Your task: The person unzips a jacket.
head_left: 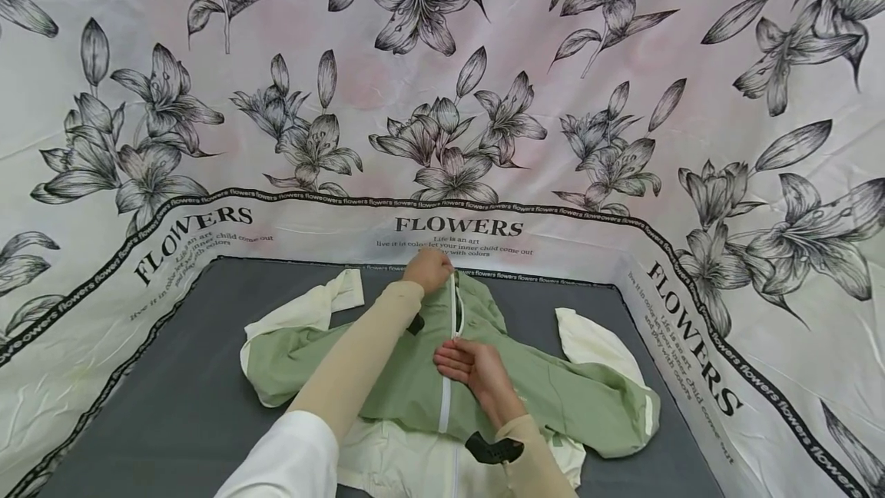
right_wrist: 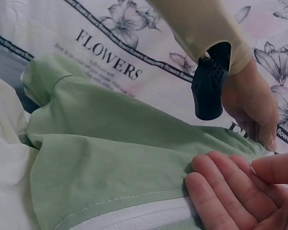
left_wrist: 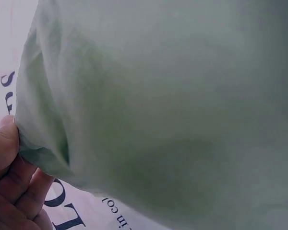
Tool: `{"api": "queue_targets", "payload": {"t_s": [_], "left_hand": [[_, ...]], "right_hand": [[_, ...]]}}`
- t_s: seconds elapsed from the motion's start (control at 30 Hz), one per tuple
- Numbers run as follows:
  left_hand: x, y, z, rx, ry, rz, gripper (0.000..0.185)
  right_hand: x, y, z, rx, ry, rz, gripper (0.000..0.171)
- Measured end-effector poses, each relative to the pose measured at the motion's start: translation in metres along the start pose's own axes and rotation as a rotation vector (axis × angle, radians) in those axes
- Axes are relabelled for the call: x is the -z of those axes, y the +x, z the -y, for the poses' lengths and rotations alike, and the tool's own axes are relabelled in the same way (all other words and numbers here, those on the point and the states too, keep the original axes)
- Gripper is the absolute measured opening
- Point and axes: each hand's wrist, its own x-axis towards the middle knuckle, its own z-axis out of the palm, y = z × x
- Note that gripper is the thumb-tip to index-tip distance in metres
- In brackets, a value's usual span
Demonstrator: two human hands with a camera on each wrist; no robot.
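- The left hand (head_left: 429,270) pinches the top edge of the green jacket (head_left: 408,375) at its collar, close to the far edge of the grey mat (head_left: 173,406); in the left wrist view the fingers (left_wrist: 9,163) are curled against a fold of the green cloth.
- The right hand (head_left: 477,367) lies palm down on the jacket's chest, just beside the white zipper (head_left: 448,375), its fingers straight and close together, pressing on the cloth rather than gripping it.
- In the right wrist view the fingers (right_wrist: 221,191) of that hand rest at the edge of the zipper tape (right_wrist: 134,215), with the left hand (right_wrist: 252,108) ahead of them at the collar.
- The jacket lies spread front-up in the middle of the mat, nearer its far edge, collar pointing away from the person; the zipper looks shut along most of its length.
- Its body and upper sleeves are pale green; the cuffs (head_left: 594,336) and the lower part nearest the person are cream.
- Both sleeves spread outward, one toward the left edge of the mat, one toward the right edge.
- A dark strap or clip (head_left: 494,448) sits at each wrist, over beige sleeves.
- Around the mat lies a white cloth printed with black lilies and the word FLOWERS (head_left: 458,226).
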Motion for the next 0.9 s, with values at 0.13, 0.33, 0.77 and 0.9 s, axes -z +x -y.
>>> {"api": "queue_targets", "payload": {"t_s": [0.13,0.33,0.77,0.9], "left_hand": [[-0.001,0.004,0.000,0.002,0.012,-0.004,0.024],[0.001,0.011,0.002,0.008,0.041,-0.038,0.024],[0.005,0.024,0.001,0.020,0.066,-0.037,0.023],[0.011,0.025,-0.003,0.053,0.033,-0.030,0.023]], "right_hand": [[0.002,-0.002,0.000,0.004,0.008,-0.002,0.039],[0.003,-0.006,-0.002,-0.002,-0.008,0.017,0.040],[0.002,-0.015,-0.002,0.017,-0.003,0.036,0.041],[0.003,-0.017,-0.002,0.018,-0.016,0.038,0.040]]}}
